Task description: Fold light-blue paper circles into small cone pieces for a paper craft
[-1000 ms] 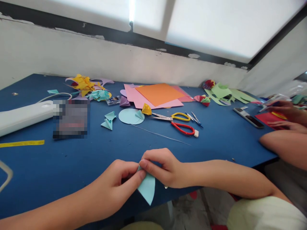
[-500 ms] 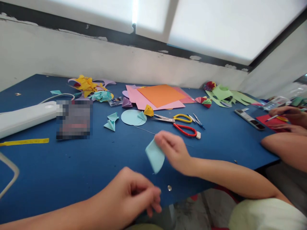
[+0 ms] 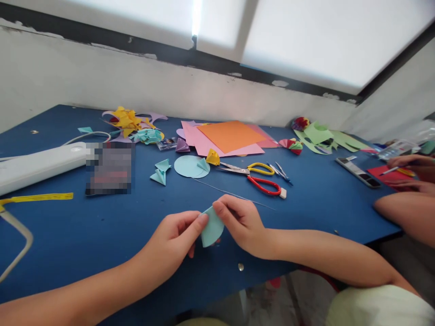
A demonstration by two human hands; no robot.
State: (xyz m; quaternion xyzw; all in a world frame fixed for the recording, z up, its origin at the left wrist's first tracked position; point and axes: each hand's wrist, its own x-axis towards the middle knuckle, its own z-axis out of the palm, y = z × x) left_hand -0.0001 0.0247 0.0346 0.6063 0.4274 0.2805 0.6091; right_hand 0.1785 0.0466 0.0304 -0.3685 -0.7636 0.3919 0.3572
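Observation:
A folded piece of light blue paper [image 3: 212, 230] is held up over the table's front part, its lower edge curved. My left hand [image 3: 178, 233] pinches its left edge between thumb and fingers. On its upper right side, my right hand [image 3: 241, 222] grips it with thumb and fingers closed. Just beyond my hands lies a thin wire or needle [image 3: 234, 194]. Behind that are light blue paper circles [image 3: 185, 166], folded light blue pieces [image 3: 161, 173], a folded yellow piece [image 3: 213, 157] and scissors [image 3: 251, 172] with one yellow and one red handle.
Blue table [image 3: 112, 244]; at left a white device [image 3: 41, 165] and a yellow strip [image 3: 44, 197]. Orange paper [image 3: 231, 136] tops a pile at the back. Paper scraps [image 3: 125, 121] lie back left. At right are a phone [image 3: 357, 172] and another person's hands [image 3: 409, 185] with a pen.
My left hand has risen from the table's front edge and taken hold of the light blue paper's left side. My right hand still holds the paper, now slightly further left.

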